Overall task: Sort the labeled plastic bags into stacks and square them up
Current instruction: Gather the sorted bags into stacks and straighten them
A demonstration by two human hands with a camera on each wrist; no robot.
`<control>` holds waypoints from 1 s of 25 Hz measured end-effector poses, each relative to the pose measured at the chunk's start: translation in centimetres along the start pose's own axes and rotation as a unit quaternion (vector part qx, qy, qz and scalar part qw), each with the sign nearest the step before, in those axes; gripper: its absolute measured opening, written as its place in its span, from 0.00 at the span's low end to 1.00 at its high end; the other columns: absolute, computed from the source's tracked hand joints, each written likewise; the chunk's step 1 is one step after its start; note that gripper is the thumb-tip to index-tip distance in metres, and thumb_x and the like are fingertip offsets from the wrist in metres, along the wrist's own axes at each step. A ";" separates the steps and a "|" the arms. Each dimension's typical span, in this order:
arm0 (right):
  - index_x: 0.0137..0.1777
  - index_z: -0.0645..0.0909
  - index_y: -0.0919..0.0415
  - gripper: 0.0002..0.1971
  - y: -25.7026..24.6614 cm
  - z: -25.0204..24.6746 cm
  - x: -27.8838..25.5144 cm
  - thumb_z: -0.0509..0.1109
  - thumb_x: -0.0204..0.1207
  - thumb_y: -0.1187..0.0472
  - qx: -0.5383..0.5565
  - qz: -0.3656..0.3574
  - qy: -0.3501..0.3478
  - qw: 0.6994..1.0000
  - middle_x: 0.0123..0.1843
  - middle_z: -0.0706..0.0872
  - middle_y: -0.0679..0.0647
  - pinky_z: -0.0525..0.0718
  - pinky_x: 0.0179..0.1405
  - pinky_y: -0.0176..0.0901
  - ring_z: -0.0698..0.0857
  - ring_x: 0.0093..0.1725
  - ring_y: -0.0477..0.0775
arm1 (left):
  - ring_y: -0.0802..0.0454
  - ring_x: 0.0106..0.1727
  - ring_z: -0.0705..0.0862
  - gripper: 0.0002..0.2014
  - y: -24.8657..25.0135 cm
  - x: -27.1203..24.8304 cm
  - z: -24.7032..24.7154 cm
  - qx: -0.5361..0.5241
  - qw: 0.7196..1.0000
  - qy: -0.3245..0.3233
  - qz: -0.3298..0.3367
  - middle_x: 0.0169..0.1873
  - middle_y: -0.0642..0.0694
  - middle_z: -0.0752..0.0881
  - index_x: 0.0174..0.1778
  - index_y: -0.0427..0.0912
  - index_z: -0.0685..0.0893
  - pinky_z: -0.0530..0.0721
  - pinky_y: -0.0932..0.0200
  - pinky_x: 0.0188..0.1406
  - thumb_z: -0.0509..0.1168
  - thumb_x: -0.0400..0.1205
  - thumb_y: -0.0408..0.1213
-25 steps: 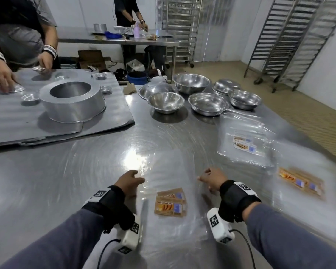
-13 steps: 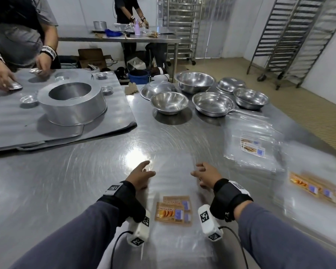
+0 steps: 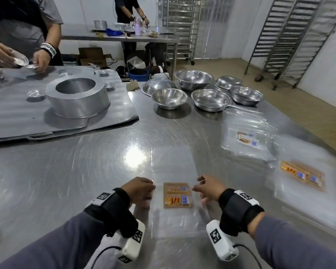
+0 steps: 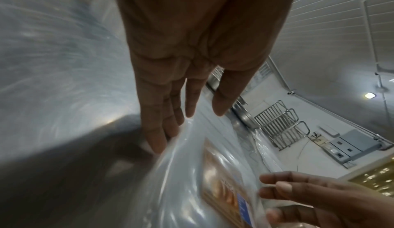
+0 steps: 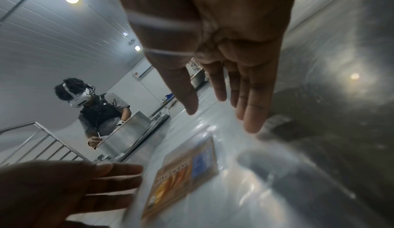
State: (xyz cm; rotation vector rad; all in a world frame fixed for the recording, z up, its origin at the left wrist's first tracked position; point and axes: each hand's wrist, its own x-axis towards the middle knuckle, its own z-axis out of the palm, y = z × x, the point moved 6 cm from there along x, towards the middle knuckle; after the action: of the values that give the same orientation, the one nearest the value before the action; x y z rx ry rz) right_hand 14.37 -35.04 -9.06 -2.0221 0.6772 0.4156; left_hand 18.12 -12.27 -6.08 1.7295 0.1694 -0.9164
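A stack of clear plastic bags with brown "BISKUT WANGI" labels (image 3: 176, 195) lies flat on the steel table (image 3: 66, 181) right in front of me. My left hand (image 3: 141, 191) stands at the stack's left edge, its straight fingers (image 4: 164, 130) touching the plastic. My right hand (image 3: 208, 188) is at the right edge, fingers (image 5: 249, 106) straight, holding nothing. The two hands flank the labels. The same labelled bags (image 4: 224, 189) show in the left wrist view and blurred (image 5: 183, 176) in the right wrist view. A second bag stack with pale labels (image 3: 246, 140) lies right of centre, and a third with brown labels (image 3: 303, 175) sits at the far right.
Several steel bowls (image 3: 169, 98) stand at the back of the table. A large round tin (image 3: 77, 97) sits on a grey mat (image 3: 17, 117) at the left, where another person's hands (image 3: 37, 61) handle small tins. The table's right edge (image 3: 318, 140) runs beside the bag stacks.
Both hands have slid back toward me along the sides of the stack and closer together, from beyond the labels to level with them.
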 end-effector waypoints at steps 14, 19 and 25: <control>0.37 0.72 0.62 0.12 -2.8 -2.1 3.0 0.74 0.73 0.63 0.016 0.076 0.062 0.995 0.31 0.71 0.53 0.67 0.26 0.34 0.70 0.28 0.48 | 0.48 0.34 0.67 0.13 2.8 5.2 0.3 0.083 0.994 0.034 0.058 0.31 0.47 0.67 0.31 0.50 0.67 0.63 0.58 0.33 0.65 0.69 0.30; 0.49 0.79 0.71 0.12 -3.1 -1.7 2.6 0.76 0.72 0.64 0.068 0.085 0.038 0.993 0.48 0.79 0.59 0.76 0.24 0.37 0.78 0.38 0.54 | 0.37 0.59 0.81 0.21 2.0 5.9 0.0 0.091 0.990 0.037 0.099 0.55 0.34 0.82 0.60 0.44 0.81 0.76 0.51 0.53 0.69 0.70 0.36; 0.61 0.77 0.67 0.17 -3.0 -2.3 1.3 0.71 0.72 0.73 0.089 -0.087 0.132 0.983 0.57 0.83 0.62 0.79 0.54 0.48 0.81 0.54 0.59 | 0.48 0.73 0.73 0.33 1.9 5.2 -0.3 0.130 0.983 0.038 0.127 0.70 0.43 0.75 0.75 0.41 0.70 0.67 0.59 0.70 0.74 0.75 0.40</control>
State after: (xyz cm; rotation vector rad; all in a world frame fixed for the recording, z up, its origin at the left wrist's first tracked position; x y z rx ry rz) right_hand 17.25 -36.14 -6.56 -1.9619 0.6665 -0.0181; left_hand 22.79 -14.43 -8.00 1.9758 -0.1261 -0.7067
